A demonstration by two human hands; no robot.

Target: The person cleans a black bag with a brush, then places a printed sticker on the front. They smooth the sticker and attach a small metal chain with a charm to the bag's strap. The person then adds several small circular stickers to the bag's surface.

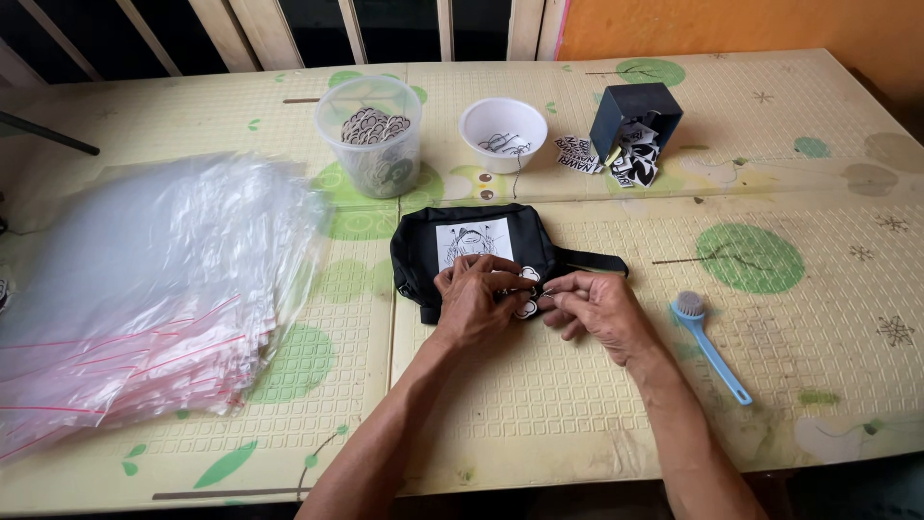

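Both hands meet over a black fabric pouch at the middle of the foam mat: left hand presses its front, right hand pinches a small white charm. Crinkled clear bags heap by the left edge; a blue brush lies right.
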